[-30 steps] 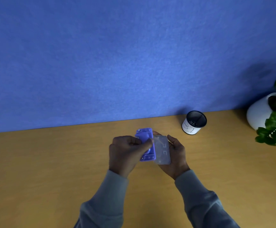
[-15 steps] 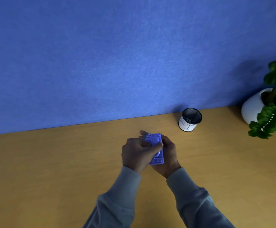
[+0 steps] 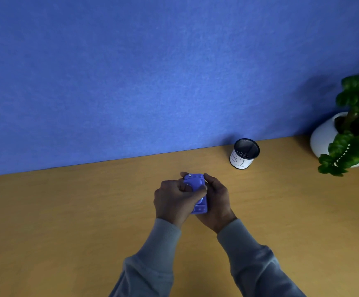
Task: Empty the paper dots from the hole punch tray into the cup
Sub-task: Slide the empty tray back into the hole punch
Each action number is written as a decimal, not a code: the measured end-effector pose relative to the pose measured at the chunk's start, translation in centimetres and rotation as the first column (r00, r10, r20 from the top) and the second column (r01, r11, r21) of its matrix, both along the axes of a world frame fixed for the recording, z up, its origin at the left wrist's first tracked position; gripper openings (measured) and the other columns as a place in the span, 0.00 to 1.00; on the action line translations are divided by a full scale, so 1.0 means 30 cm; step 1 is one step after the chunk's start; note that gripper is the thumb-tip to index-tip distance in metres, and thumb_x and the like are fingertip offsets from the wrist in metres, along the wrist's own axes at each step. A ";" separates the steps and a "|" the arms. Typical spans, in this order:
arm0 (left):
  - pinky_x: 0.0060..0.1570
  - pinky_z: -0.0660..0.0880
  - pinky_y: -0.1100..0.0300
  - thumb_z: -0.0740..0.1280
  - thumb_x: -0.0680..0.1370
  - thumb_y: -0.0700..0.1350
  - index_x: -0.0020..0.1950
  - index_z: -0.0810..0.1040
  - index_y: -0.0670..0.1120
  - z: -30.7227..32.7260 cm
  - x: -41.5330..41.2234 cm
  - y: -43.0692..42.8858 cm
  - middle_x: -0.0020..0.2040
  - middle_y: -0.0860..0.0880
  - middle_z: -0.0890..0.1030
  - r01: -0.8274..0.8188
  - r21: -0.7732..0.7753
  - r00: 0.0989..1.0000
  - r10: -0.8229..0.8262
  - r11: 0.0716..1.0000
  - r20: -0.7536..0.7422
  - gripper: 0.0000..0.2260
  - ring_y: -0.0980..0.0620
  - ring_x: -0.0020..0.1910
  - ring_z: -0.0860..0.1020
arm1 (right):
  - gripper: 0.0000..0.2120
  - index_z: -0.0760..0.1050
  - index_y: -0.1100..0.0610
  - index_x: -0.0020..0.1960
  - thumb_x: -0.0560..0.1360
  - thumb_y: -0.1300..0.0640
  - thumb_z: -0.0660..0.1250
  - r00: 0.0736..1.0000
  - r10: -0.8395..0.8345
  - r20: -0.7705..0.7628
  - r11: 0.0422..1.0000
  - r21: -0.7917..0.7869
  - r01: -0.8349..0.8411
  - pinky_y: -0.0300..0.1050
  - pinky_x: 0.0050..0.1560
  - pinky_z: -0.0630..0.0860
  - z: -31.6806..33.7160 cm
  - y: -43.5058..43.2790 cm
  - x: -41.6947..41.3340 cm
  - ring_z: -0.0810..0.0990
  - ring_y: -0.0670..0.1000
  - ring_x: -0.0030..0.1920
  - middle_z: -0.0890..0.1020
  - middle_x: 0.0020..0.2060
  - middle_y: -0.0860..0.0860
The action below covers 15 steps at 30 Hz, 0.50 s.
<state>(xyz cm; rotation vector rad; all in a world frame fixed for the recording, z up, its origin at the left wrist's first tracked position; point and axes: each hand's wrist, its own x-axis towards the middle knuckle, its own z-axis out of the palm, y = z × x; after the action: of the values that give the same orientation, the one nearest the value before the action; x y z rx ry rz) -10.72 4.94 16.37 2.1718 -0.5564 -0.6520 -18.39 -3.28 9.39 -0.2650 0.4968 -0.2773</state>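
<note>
both forearms in grey sleeves reached forward from the bottom edge and met over the middle of the wooden surface. the left hand was curled into a loose fist, knuckles up, its grip closed over the top and left side of the hole punch, the thumb lying across the punch's upper face. the right hand cupped the same punch from below and from the right, fingers wrapped up around its far end, so its grip was closed on the punch too. the punch sat between the two palms, held above the surface rather than resting on it.

counted: one purple hole punch, one cup, one potted plant, two hands.

the punch's long axis ran away from the person, tilted slightly, one short end pointing toward the blue wall and the other toward the wrists. whether its tray was on could not be told.

the cup, a dark mesh one with a white label, stood upright beyond the grip and to its right, well apart from it, near the wall. the plant stood farther right still.
</note>
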 end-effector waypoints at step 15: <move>0.41 0.78 0.65 0.72 0.74 0.67 0.44 0.83 0.53 -0.038 0.003 0.029 0.35 0.57 0.86 -0.105 -0.163 0.994 0.104 0.981 -0.017 0.17 0.63 0.36 0.84 | 0.23 0.77 0.60 0.65 0.83 0.44 0.58 0.990 -0.140 -0.036 0.987 -0.082 0.136 0.51 0.57 0.75 0.047 -0.037 -0.008 0.82 0.55 0.52 0.83 0.54 0.56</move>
<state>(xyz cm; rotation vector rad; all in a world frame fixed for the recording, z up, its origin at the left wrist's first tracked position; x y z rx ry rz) -10.62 5.81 15.23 2.0281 -0.4711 -0.5390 -18.64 -4.39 10.79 -0.3150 0.5467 -0.4281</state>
